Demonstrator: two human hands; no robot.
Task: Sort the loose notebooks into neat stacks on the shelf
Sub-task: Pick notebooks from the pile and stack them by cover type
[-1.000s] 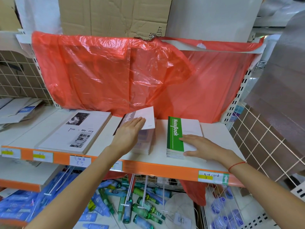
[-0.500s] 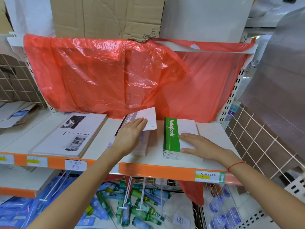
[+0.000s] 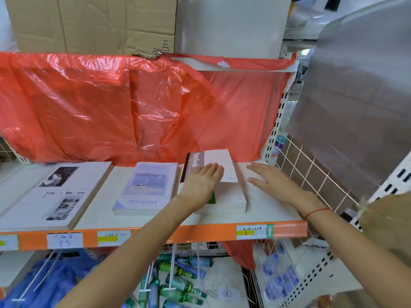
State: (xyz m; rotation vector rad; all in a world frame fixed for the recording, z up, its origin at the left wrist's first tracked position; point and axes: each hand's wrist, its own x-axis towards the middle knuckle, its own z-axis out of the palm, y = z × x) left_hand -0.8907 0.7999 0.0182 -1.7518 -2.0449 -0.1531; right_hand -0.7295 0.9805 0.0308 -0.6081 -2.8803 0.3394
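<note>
Presently, left to right on the white shelf (image 3: pixel 142 221):
Shelf edge: orange strip with handwritten price labels (image 3: pixel 64 240).
Far-left stack: large white albums (image 3: pixel 57 194) printed with black-and-white photos, lying flat.
Second stack: pale blue "Moment" notebooks (image 3: pixel 146 187), squared up, just beside the albums.
Third stack: notebooks (image 3: pixel 231 201) with white covers, a green spine showing under the wrist.
Top item: grey-spined "NoteBook" notebook (image 3: pixel 213 163), lying on that stack, pushed back toward the red plastic sheet (image 3: pixel 111 107).
Left hand (image 3: pixel 203 180): fingers straight and together, palm down, pressing flat on the grey-spined notebook; nothing gripped.
Right hand (image 3: pixel 269 177): fingers extended and slightly spread, palm down, resting on the bare shelf just right of the third stack; its inner edge appears to touch the stack's side, not certain. Holds nothing.
Right wrist: 1 red string bracelet (image 3: pixel 317 211).
Below shelf: wire hooks with green and blue bottles (image 3: pixel 178 283).
</note>
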